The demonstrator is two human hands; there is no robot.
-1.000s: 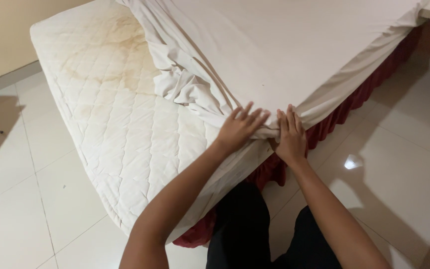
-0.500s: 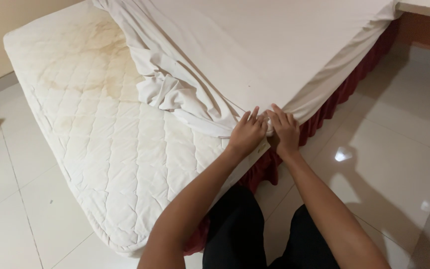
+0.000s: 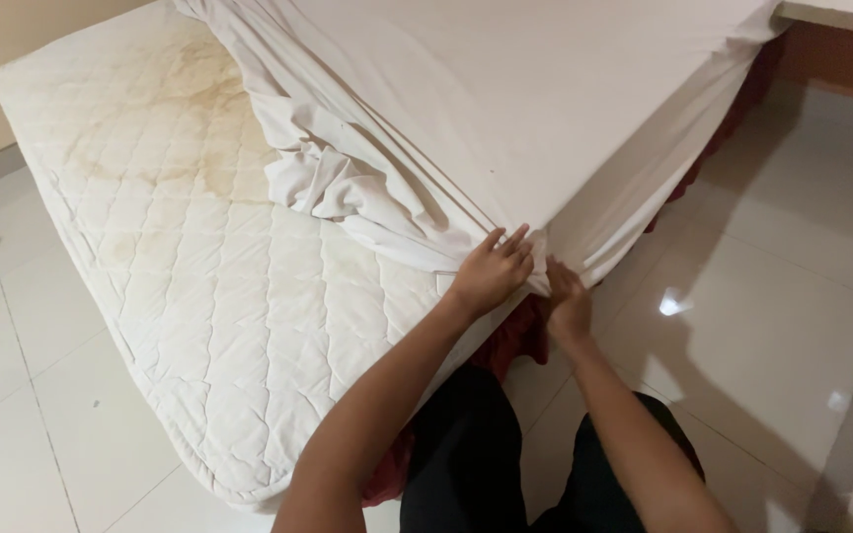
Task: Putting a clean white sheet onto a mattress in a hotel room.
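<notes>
tucking white sheet (image 3: 545, 109) over mattress (image 3: 199, 266) corner, left hand (image 3: 491, 271) fingers pressed flat, right hand (image 3: 567, 301) clamped on sheet; far half bare.

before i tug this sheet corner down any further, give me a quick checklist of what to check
1. Left hand flat on the sheet at the mattress corner: ok.
2. Right hand on the sheet edge below the corner: ok, though how firmly its fingers grip: cannot tell.
3. Sheet smooth on the far side: ok.
4. Sheet covering the quilted mattress: not ok, it lies bunched in folds.
5. Red bed skirt clear of the sheet edge: cannot tell.
</notes>
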